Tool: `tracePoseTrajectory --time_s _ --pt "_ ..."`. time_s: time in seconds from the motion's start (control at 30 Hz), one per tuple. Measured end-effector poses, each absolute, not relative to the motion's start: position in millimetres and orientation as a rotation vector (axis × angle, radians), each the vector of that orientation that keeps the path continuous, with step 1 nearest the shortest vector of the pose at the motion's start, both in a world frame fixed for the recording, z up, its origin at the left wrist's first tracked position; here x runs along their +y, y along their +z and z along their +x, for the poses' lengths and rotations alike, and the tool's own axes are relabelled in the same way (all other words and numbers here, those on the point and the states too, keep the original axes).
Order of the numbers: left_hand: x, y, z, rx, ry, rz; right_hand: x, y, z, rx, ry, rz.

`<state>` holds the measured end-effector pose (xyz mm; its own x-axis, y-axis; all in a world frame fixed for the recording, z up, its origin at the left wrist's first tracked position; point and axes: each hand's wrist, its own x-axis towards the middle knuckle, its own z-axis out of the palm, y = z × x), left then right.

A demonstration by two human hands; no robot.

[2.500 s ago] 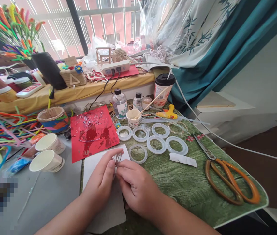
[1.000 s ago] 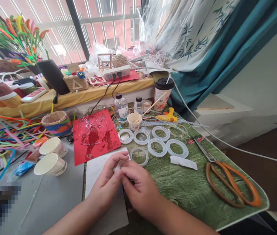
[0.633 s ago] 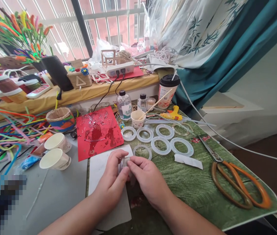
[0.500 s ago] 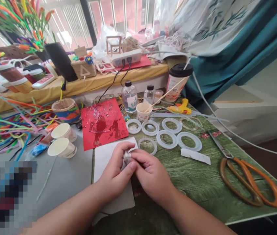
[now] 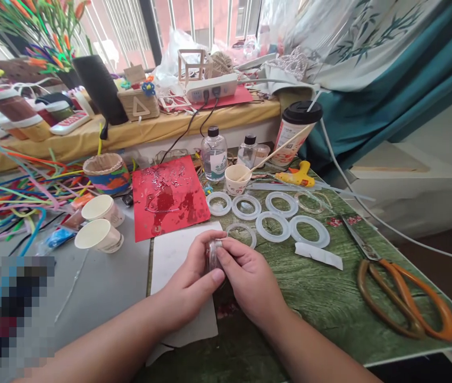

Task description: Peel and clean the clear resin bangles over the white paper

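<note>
My left hand [image 5: 199, 276] and my right hand [image 5: 252, 274] meet over the table, fingers closed around a clear ring [image 5: 212, 256] seen nearly edge-on. Much of it is hidden by the fingers. A sheet of white paper [image 5: 172, 255] lies beneath my left hand. Just beyond my right hand are several translucent ring moulds [image 5: 273, 227] and a thinner clear ring [image 5: 253, 234] lying flat. A strip of white paper [image 5: 317, 256] rests to their right.
Large orange-handled scissors [image 5: 405, 298] lie at right. Behind the moulds stand a paper cup [image 5: 236, 186] with a wooden stick and a clear bottle [image 5: 214, 159], with a yellow glue gun [image 5: 300, 174] beside them. A wet red sheet [image 5: 170, 199] and two paper cups [image 5: 96, 236] are at left.
The clear ring has turned in my hands and more of its curved edge shows. My fingers have shifted on it. The camera view has moved slightly.
</note>
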<state>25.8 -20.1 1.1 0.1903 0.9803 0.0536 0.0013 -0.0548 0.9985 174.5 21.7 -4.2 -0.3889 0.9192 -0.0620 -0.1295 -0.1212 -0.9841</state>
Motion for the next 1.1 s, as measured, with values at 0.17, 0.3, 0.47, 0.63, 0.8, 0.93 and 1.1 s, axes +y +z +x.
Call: tracePoseTrajectory --time_s 0.17,0.3,0.47,0.63,0.8,0.93,1.1 --pt "-16.3 0.8 30.7 1.238 1.174 1.37 17.9 -3.8 172.9 -1.372 1.607 -0.934" --pt "-14.8 2.2 29.2 1.254 1.119 1.313 18.9 -1.8 178.2 -1.709 1.217 -0.78" --pt "-14.1 2.0 28.0 1.311 1.143 1.248 22.0 -0.6 179.9 -1.769 1.199 -0.766" --pt "-9.1 4.4 26.0 1.374 1.17 1.324 18.5 -2.2 178.2 -1.817 1.141 -0.733" --pt "-7.9 2.9 24.7 1.466 1.152 1.344 18.4 -4.6 176.3 -1.816 1.02 -0.781" --pt "-10.1 1.3 24.2 1.491 1.184 1.495 19.9 -3.4 178.5 -1.924 0.986 -0.642" --pt "-9.0 3.9 22.1 1.519 1.13 1.583 19.8 -3.0 179.8 -1.844 1.032 -0.73"
